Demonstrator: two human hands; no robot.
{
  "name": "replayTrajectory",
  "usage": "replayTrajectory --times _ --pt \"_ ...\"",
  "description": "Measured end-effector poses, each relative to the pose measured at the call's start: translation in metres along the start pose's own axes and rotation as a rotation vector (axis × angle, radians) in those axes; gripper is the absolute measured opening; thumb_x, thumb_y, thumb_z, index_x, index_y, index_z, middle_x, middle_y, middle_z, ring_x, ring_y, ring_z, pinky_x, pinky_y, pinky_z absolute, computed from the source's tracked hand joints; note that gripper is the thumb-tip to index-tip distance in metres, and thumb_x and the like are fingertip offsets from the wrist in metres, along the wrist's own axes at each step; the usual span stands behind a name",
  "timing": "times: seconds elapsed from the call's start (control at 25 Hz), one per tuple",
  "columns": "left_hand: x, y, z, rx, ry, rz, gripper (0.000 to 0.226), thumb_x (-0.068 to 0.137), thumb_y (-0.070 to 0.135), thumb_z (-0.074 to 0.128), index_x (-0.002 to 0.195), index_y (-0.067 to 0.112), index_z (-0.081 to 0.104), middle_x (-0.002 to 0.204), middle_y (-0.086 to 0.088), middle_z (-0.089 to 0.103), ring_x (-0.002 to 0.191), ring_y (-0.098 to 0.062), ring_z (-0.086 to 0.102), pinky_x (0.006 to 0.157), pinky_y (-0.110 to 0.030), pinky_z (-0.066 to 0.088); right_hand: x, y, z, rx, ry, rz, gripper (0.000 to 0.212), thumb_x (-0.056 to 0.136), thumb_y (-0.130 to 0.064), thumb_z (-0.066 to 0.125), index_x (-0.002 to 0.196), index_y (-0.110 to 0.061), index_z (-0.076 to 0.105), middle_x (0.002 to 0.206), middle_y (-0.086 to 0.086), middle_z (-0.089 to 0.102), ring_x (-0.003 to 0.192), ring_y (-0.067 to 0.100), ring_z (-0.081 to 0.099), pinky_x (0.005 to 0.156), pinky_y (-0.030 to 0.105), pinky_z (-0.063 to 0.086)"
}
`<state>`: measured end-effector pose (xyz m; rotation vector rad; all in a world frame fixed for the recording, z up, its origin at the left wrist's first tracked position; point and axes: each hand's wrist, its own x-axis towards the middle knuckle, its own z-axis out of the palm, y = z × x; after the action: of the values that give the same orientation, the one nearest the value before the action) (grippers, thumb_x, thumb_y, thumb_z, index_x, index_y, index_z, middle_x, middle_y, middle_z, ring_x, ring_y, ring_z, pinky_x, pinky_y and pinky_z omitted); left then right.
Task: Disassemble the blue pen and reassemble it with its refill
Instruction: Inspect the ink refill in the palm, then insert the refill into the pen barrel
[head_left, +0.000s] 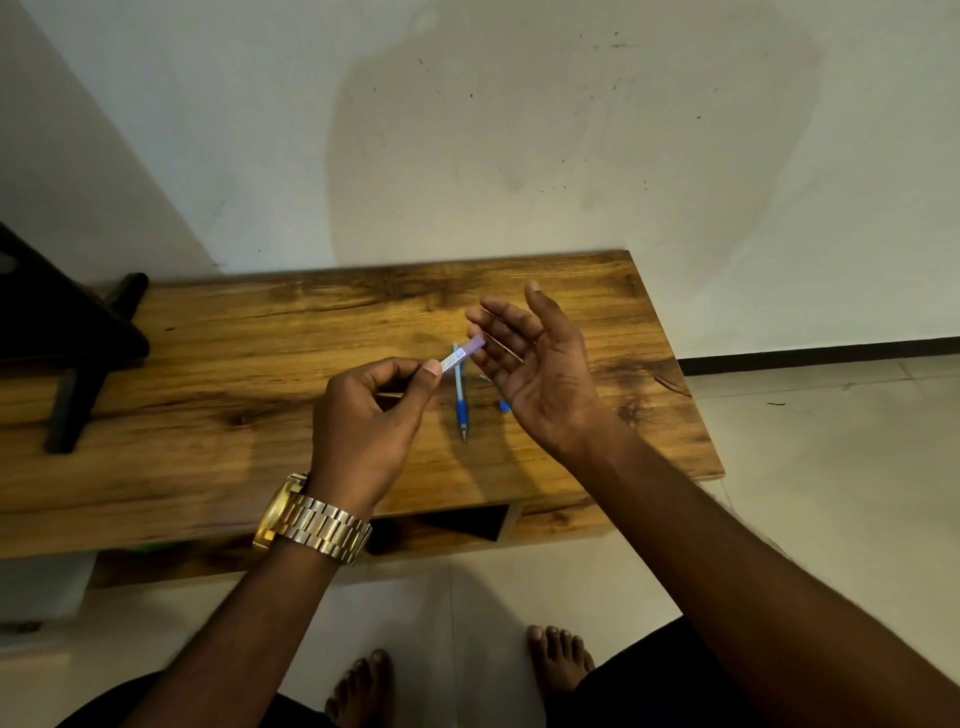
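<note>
Pale lilac plastic, with a white printed label: a pen barrel (464, 353) is pinched at its near end between thumb and forefinger of the left hand (366, 410), held above the wooden table (208, 374) and angled up toward the right. Its far end is seen touching or just short of the fingers of the right hand (530, 364); which cannot be told. The right hand is spread wide, palm turned inward, nothing gripped. A gold watch (306, 519) is worn on the left wrist.

On the tabletop below the barrel, a blue pen piece with grip and tip (461, 402) is laid lengthwise, tip toward the person. A small blue part (503, 405) is partly hidden behind the right palm. A dark stand (67, 332) is noted at the table's left end. Bare feet (558, 657) are seen on the pale tiled floor (831, 467).
</note>
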<state>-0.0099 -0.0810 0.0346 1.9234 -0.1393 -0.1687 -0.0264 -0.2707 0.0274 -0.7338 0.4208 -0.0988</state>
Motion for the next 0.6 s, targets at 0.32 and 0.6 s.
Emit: replayTrajectory --times 0.32,0.6 --pt "0.0046 -0.0026 -0.0024 -0.040 0.061 -0.004 0.011 0.096 0.043 0.075 0.099 0.035 0.082 0.079 0.011 0.076 0.079 -0.011 0.069 0.069 -0.039 0.057 -0.0051 0.0074 -0.0007 -0.276 0.033 -0.116 0.038 0.099 -0.015 0.076 0.122 0.015 0.071 0.082 0.006 0.069 0.070 0.012 0.057 0.066 0.024 0.056" --pt "0.0051 -0.0051 -0.0053 -0.031 0.044 -0.011 0.014 0.096 0.041 0.075 0.104 0.032 0.082 0.083 0.011 0.075 0.083 -0.012 0.069 0.073 -0.042 0.059 0.0007 0.0087 -0.0021 -0.300 0.050 -0.102 0.008 0.098 -0.002 0.074 0.093 -0.004 0.081 0.075 0.002 0.070 0.063 0.008 0.058 0.066 0.026 0.055"
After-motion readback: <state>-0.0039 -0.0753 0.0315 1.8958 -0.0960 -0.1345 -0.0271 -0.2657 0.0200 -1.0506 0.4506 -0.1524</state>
